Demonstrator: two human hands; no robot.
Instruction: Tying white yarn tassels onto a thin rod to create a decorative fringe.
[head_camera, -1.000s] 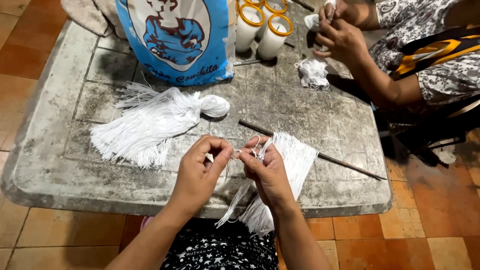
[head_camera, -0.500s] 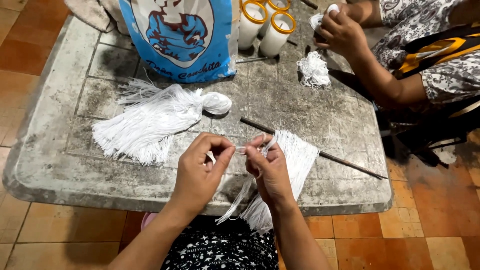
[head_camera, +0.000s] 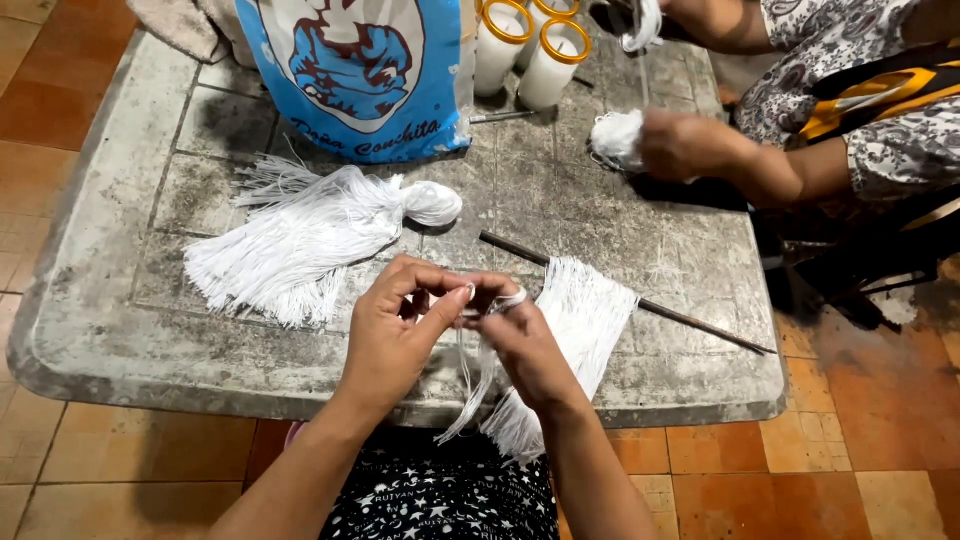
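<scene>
Fingers of left hand and right hand pinched together on white threads, wrists bent inward above table.

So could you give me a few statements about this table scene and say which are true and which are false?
1. Both hands, left hand and right hand, pinch white threads. True.
2. The thin dark stick stands upright. False: it lies flat on the stone table.
3. The tied white tassel bundle lies left of the hands. True.
4. The blue bag lies on the floor. False: it stands on the table.
</scene>
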